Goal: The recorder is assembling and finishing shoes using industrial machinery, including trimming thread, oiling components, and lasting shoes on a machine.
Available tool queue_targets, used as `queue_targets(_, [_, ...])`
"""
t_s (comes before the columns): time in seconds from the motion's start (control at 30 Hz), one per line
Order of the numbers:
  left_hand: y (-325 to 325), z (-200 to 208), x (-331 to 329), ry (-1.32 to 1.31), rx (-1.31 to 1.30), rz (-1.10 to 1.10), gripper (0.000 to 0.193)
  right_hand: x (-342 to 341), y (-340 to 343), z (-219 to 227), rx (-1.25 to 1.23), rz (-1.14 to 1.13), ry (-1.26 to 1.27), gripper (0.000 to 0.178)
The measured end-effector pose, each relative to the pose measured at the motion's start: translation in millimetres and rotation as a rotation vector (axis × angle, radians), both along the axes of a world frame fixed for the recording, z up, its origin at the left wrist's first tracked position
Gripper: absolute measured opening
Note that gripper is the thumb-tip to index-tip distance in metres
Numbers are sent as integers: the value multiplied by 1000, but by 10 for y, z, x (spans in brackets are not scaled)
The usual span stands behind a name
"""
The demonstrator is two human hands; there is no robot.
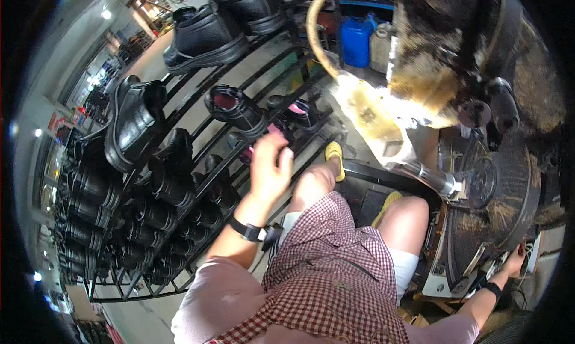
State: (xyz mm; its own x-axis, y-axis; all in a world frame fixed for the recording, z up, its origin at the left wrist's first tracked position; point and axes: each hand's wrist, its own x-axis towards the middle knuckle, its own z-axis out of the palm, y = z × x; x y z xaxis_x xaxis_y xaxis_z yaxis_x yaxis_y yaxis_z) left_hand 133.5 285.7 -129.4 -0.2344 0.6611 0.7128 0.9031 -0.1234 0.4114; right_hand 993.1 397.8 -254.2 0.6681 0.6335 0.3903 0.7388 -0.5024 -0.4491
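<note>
My left hand [271, 171] is raised in front of a shoe rack [193, 195], its thumb standing apart from the curled fingers and nothing visible between them. Just past its fingertips sit black shoes with pink linings, among them one low shoe [237, 111] and another [304, 114] farther back. Whether the fingertips touch one, I cannot make out. My right hand [514, 263] is at the lower right, against the underside of a dark, worn machine [500, 215] beside a white part with a cable. Its fingers are mostly hidden there.
Several rows of black shoes fill the sloped rack at left, with a large shoe [136, 123] near its top. A lit lamp [371, 117] on a bent hose hangs before the machine. Behind stand a blue jug [357, 41] and a pale jug [380, 49].
</note>
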Motion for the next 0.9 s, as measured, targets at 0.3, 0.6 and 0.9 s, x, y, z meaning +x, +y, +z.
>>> queue_targets(0.3, [-753, 1637, 58, 445, 282, 36, 11, -626, -894, 552, 439, 56, 16, 37])
queue_targets(0.6, [-1715, 2183, -2220, -1422, 165, -52, 30, -3384, -1310, 1493, 595, 664, 75, 21])
queue_targets(0.9, [-1698, 1635, -938, -1262, 574, -987, 57, -5158, -1600, 2038, 535, 1601, 138, 19])
